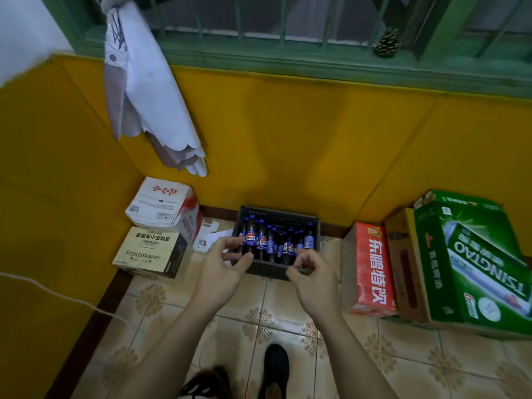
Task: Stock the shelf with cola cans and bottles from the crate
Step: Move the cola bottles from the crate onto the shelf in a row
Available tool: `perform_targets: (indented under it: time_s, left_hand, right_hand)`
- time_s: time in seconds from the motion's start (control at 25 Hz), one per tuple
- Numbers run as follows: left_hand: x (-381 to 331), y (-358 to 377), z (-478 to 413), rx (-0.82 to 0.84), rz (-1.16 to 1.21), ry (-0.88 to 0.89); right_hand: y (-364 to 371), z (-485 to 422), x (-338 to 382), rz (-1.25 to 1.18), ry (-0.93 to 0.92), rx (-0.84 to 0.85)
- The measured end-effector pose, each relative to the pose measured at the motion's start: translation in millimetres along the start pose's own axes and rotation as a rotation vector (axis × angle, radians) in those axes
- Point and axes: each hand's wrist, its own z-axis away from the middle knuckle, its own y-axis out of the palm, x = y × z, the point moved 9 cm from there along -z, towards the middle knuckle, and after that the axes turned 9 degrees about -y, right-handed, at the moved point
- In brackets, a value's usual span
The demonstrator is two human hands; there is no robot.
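Neither hand plainly holds anything: the left hand [221, 269] is spread loose, fingers gently bent and thumb stretched toward the near left corner of the crate [267, 270], while the right hand [311, 276] has its fingers curled in over the crate's near right rim, and whether they grasp that rim cannot be told. Both bare forearms reach forward and down from the lower edge of the view. The dark plastic crate sits on the tiled floor [259, 312] against the foot of the yellow wall [288, 139], and cola bottles [250, 236] with blue caps and blue labels stand upright inside it, crowded toward its near side. Left of the crate, a white carton [161, 203] rests on a cream Franziskaner box [146, 251]. To the right stand a red carton [374, 269], a brown box [403, 263] and a green Tsingtao carton [475, 263], side by side. A black shoe [275, 367] shows on the floor below the hands. A white cloth [144, 82] hangs down the wall from the green window frame, where a pine cone [388, 43] sits on the sill.
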Motion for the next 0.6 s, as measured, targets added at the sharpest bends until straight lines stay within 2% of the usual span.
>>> perform_targets:
  time_s: [0.2, 0.44, 0.6]
  left_hand:
    - [1.2, 2.3, -54.1, -0.027, 0.020, -0.083]
    - [16.8, 4.0, -140.1, 0.015, 0.033, -0.134]
    - [40.5, 10.0, -218.6, 0.057, 0.002, -0.223]
  right_hand:
    - [19.6, -55.6, -20.1, -0.044, 0.084, 0.023]
    - [54.2, -134.1, -34.5, 0.101, 0.148, 0.073]
    - [89.0, -187.1, -55.5, 0.178, 0.274, 0.115]
